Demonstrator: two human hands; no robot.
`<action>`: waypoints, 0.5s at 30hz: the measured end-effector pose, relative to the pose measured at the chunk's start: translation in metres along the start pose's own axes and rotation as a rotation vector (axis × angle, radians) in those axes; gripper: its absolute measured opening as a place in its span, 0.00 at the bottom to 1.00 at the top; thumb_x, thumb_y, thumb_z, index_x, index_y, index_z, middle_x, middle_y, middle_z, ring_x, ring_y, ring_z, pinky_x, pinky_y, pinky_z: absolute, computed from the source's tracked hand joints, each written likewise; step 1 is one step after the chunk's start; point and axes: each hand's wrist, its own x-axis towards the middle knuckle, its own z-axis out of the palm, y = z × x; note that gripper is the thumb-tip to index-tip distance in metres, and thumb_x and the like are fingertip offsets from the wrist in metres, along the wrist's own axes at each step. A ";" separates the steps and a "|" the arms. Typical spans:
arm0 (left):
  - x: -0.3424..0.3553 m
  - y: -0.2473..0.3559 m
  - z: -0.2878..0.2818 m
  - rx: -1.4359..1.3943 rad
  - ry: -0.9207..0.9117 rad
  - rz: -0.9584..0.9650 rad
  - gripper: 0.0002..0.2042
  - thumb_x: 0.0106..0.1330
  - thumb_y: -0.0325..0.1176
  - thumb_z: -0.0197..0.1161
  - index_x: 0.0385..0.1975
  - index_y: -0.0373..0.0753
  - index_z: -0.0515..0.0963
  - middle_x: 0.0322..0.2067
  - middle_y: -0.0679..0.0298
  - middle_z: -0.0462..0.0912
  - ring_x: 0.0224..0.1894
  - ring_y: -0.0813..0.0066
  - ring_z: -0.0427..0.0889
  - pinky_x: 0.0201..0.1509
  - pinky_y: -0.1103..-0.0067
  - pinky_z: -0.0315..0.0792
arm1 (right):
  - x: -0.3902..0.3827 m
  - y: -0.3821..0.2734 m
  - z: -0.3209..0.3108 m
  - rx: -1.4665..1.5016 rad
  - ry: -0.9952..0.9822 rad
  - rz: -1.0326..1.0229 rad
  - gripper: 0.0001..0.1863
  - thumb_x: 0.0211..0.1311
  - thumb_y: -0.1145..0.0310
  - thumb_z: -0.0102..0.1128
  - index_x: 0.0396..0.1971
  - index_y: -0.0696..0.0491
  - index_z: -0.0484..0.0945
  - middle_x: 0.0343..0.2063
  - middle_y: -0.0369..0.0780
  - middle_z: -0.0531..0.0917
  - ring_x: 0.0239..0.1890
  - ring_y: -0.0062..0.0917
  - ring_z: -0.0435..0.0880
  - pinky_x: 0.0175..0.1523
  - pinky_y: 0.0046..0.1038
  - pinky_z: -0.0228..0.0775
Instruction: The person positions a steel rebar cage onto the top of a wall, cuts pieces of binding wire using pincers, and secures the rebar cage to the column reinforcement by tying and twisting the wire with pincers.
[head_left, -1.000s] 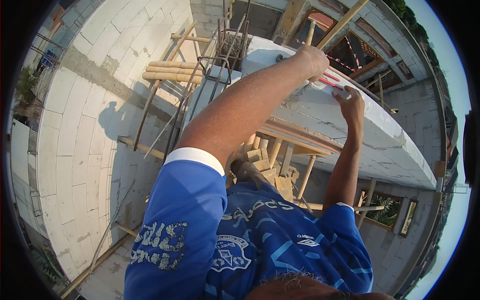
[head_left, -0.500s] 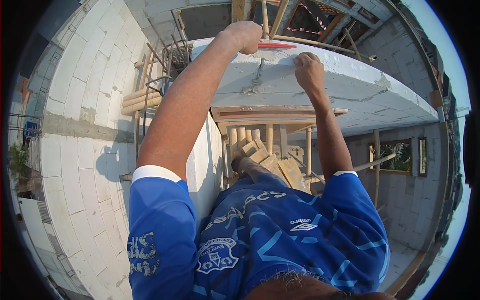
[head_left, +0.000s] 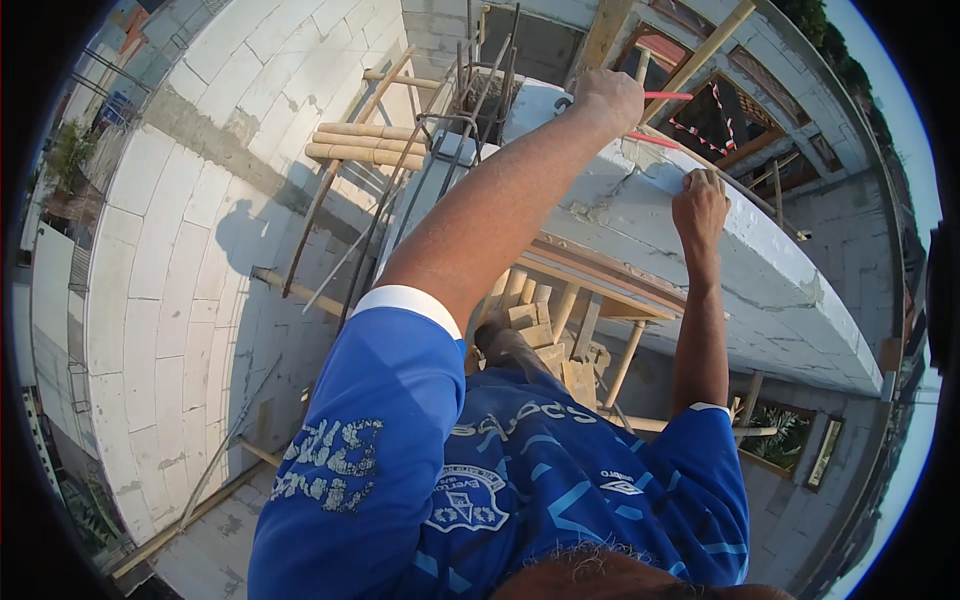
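Watching through the head camera from my remote seat, I see the left hand (head_left: pixel 610 97) curled tightly around a red-handled tool (head_left: pixel 668 96), whose two handles stick out to the right, spread apart, above the pale block wall (head_left: pixel 740 255); its working end is hidden from me. Near the upper edge of that wall, the right hand (head_left: pixel 700 205) has its fingers drawn in narrow, and I cannot tell whether they pinch anything. Left of the tool, I make out upright steel bars (head_left: pixel 470 110), with stacked bamboo poles (head_left: pixel 368 153) farther left. Below the wall runs a timber frame (head_left: pixel 600 265).
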 end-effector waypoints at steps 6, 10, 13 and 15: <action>0.003 -0.008 0.005 0.015 0.032 0.026 0.12 0.64 0.32 0.55 0.41 0.40 0.84 0.42 0.58 0.86 0.46 0.61 0.85 0.47 0.67 0.79 | -0.014 0.056 -0.045 -0.021 -0.057 0.095 0.07 0.55 0.76 0.47 0.29 0.57 0.77 0.29 0.50 0.82 0.35 0.48 0.80 0.39 0.43 0.70; 0.005 0.016 0.013 0.062 0.140 0.157 0.11 0.63 0.32 0.56 0.36 0.38 0.85 0.37 0.56 0.87 0.42 0.59 0.86 0.45 0.66 0.80 | -0.030 0.119 -0.079 0.009 0.114 0.374 0.10 0.63 0.69 0.51 0.34 0.56 0.81 0.24 0.45 0.82 0.25 0.37 0.80 0.33 0.37 0.69; -0.001 0.020 0.013 0.033 0.150 0.350 0.08 0.59 0.28 0.60 0.34 0.39 0.85 0.35 0.54 0.86 0.40 0.59 0.86 0.44 0.65 0.80 | -0.037 0.090 -0.105 0.685 0.150 0.712 0.11 0.67 0.71 0.54 0.44 0.58 0.81 0.20 0.32 0.74 0.18 0.12 0.67 0.22 0.17 0.59; 0.000 0.019 0.008 0.129 0.030 0.442 0.07 0.56 0.27 0.61 0.31 0.40 0.85 0.34 0.52 0.85 0.40 0.57 0.85 0.44 0.66 0.78 | -0.036 0.072 -0.115 0.949 0.120 0.766 0.13 0.67 0.73 0.53 0.47 0.59 0.80 0.20 0.31 0.72 0.16 0.12 0.66 0.20 0.16 0.53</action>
